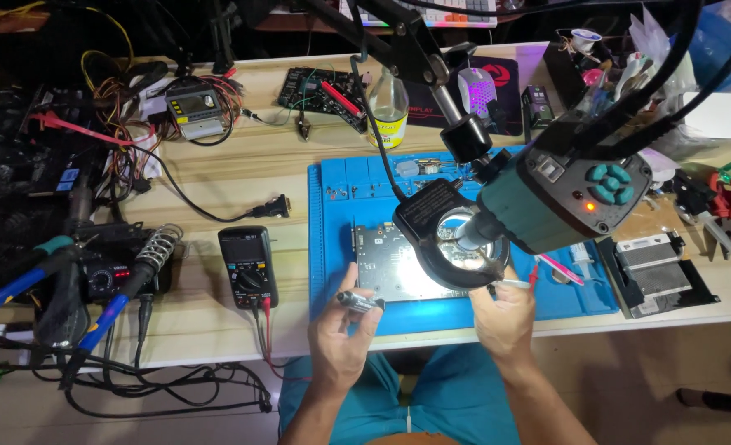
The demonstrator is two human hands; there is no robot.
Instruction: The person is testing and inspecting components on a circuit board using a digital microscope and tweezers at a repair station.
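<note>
Both hands [345, 330] [504, 317] hold probes over circuit board [382, 259].

Setting: electronics repair workshop.
Bench: wooden table [217, 321] with blue work mat [332, 247].
Instruments: multimeter [248, 265], soldering irons [126, 288], boom-mounted microscope camera [563, 194].
Stock: loose circuit boards [320, 91].

Light wood desk [242, 156], pretty cluttered: blue silicone work mat [332, 247] in the middle, black multimeter [248, 265] beside it, soldering station [110, 272] on the left, bench power supply [192, 109], plus a mouse pad [510, 99] further back.
</note>
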